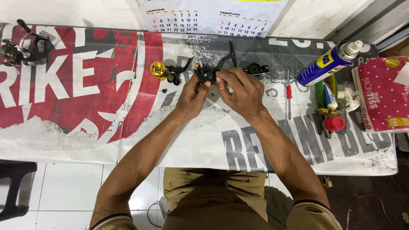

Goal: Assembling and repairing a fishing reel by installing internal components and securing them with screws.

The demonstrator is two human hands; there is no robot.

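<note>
- Reel body (pixel 207 73), black, is held between left hand (pixel 192 96) and right hand (pixel 238 90), both closed on it, over the table (pixel 128 140).
- Gold spool (pixel 158 70) is seen at 9 o'clock of it, apart.
- Red screwdriver (pixel 289 93) is laid at 3 o'clock.

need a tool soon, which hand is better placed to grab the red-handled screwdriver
Probably the right hand: the slim red-handled screwdriver lies just off its outer side, while the left hand sits farther off, across the black fishing reel body both hold.
</note>
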